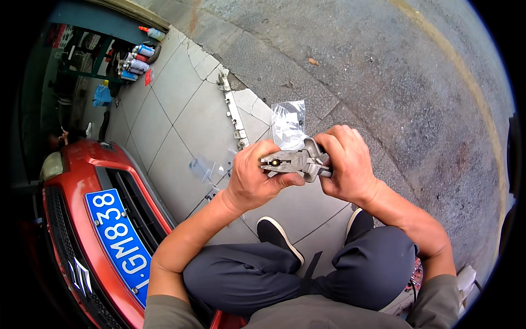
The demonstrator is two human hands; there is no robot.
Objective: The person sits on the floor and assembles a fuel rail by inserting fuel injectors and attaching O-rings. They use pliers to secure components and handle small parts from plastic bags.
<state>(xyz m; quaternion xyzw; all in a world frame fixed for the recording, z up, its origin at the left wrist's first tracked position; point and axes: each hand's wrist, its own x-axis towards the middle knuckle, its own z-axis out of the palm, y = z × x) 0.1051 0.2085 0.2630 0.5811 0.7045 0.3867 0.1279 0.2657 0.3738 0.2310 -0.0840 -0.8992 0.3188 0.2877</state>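
Observation:
In front of my chest, my right hand [345,164] is wrapped around the handles of a pair of metal pliers [298,161], whose jaws point left. My left hand [249,178] is closed around the jaw end, with the thumb below and the fingers above. Between the jaws shows the round end of a small part [275,163] with a yellowish centre; my left fingers hide the rest of it. On the floor just beyond my hands lies a silvery metal rail [234,114] with brackets. A clear plastic bag [287,122] lies to its right.
At the left stands a red car front [82,164] with a blue plate. Several spray cans [134,64] stand at the far left. Another clear bag [203,167] and small dark parts lie on the floor tiles [181,120]. Both my shoes [276,236] are below my hands.

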